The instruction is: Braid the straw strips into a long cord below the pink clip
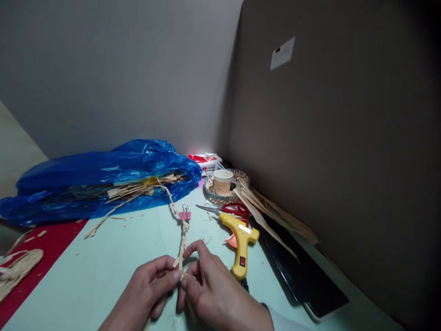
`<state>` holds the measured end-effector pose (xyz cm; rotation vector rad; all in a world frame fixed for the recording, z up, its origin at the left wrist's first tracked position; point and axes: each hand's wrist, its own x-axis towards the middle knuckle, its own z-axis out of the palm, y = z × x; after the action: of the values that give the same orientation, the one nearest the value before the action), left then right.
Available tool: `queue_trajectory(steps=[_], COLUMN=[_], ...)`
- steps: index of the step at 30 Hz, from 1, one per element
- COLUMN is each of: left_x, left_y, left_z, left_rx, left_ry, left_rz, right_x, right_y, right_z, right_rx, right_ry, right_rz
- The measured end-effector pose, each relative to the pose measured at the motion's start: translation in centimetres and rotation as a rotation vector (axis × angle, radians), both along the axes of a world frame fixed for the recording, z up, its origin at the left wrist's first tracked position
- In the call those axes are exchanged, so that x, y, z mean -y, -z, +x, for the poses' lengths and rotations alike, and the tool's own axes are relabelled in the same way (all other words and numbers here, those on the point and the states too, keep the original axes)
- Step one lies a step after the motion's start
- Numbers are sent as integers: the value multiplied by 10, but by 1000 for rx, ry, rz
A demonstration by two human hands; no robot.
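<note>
A pale braid (183,236) of dried plant-fibre strips runs toward me along the light green table. A pink binder clip (184,215) grips it at its upper part, and a thinner twisted length goes on beyond the clip toward the blue bag. My left hand (151,285) pinches the braid's near end between thumb and forefinger. From the other side, my right hand (213,289) closes thumb and fingers on the same end, its forefinger arched over the braid. Loose strands hang below both hands, partly hidden by the fingers.
A blue plastic bag (86,172) holds a bundle of dried strips (134,189). Right of the braid lie a yellow glue gun (242,243), red-handled scissors (237,209) and dark flat devices (285,262) under loose strips (275,209). A paper cup (223,182) stands in a woven tray (210,195).
</note>
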<state>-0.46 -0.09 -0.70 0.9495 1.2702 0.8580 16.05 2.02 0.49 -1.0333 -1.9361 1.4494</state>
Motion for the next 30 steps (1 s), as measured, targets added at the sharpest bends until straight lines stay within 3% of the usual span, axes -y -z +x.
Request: queue_trajectory(steps=[6, 12, 17, 19, 23, 26, 30], left_x=[0, 0, 2, 1, -3, -6, -8], left_y=[-10, 0, 4, 3, 0, -2, -2], left_z=[2, 0, -3, -6, -11, -15, -23], left_rx=[99, 6, -32, -29, -49, -109, -186], left_ry=[-30, -34, -88, -90, -106, -90, -60], left_rz=[-67, 7, 4, -18, -104, -95, -92], right_x=[2, 6, 0, -14, -68, -113, -152], right_y=[-1, -6, -10, -21, -48, -57, -49], right_z=[2, 0, 6, 12, 14, 0, -27], right_rx=[45, 118, 179, 204, 385, 430, 448], right_ry=[4, 26, -43, -49, 84, 32, -201], right_rz=[41, 12, 102, 169, 428, 407, 284])
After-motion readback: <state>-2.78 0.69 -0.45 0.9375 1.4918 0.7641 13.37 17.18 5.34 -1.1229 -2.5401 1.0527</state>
